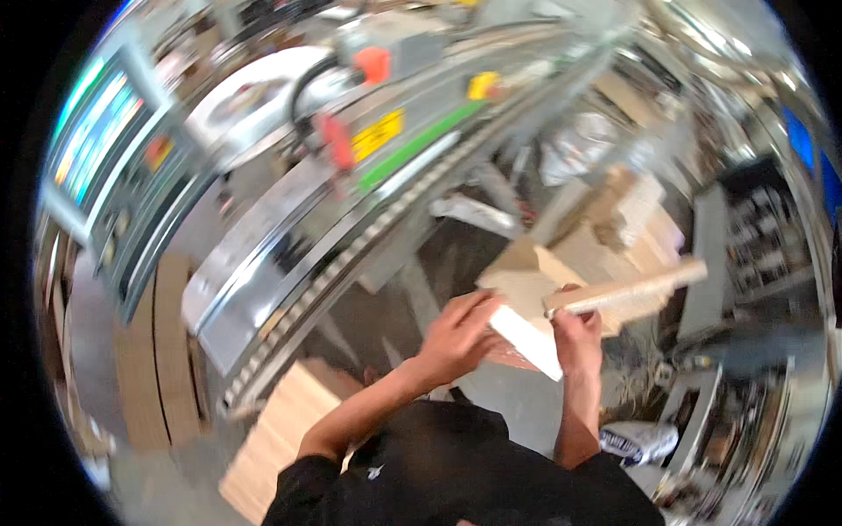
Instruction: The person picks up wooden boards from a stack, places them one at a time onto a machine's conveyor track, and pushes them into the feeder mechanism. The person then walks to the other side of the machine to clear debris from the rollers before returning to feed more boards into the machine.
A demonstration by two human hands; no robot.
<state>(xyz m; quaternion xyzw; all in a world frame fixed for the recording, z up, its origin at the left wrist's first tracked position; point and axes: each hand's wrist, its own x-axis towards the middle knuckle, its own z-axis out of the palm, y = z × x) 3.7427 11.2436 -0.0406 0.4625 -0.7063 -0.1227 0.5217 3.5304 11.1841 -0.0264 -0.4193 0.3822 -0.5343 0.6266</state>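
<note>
To the right of the long grey metal conveyor with a green side strip [419, 149], a slim white-topped rectangular block [528, 340] is grasped by the left hand [460, 337], its fingers curled over one end, apparently so that the white face is left uncovered. Farther right of the conveyor, a long narrow tan bar [636, 287] is pinched near one end by the right hand's [577, 335] fingers, its length seemingly thus left free. Tan cardboard pieces [614, 250] are heaped beyond; whether they are touched by the bar cannot be told.
</note>
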